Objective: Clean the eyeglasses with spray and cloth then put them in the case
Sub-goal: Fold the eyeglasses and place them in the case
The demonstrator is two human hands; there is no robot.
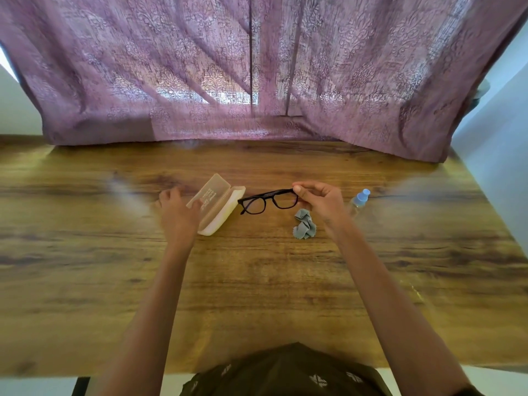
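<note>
"Wooden desk (257, 281) with a purple patterned curtain (200, 67) hanging behind its far edge. What's on it?"

"A cream case (218, 217) left of centre, open, with its clear lid (208, 192) tilted up. The eyeglasses (268, 201) are not inside it. They're just to its right, and the near end of the black frame almost reaches the case's edge."

"Who has them?"

"The right hand (320, 200). Its grip is narrow — thumb and fingertips pinch the far right end of the frame, lenses facing the person. I can't tell whether the frame touches the desk."

"And the other hand?"

"The left hand (178, 208) is against the left side of the case, by the lid. It's blurred, so I can't tell whether its grip is closed on the lid or just lying against it."

"The cleaning things?"

"A grey cloth (305, 227) lies crumpled on the desk, just below the right hand and apart from the case. The spray bottle (360, 200) — clear body, light blue cap — is on the desk right of that hand, partly hidden by it. I can't tell how full it is."
</note>
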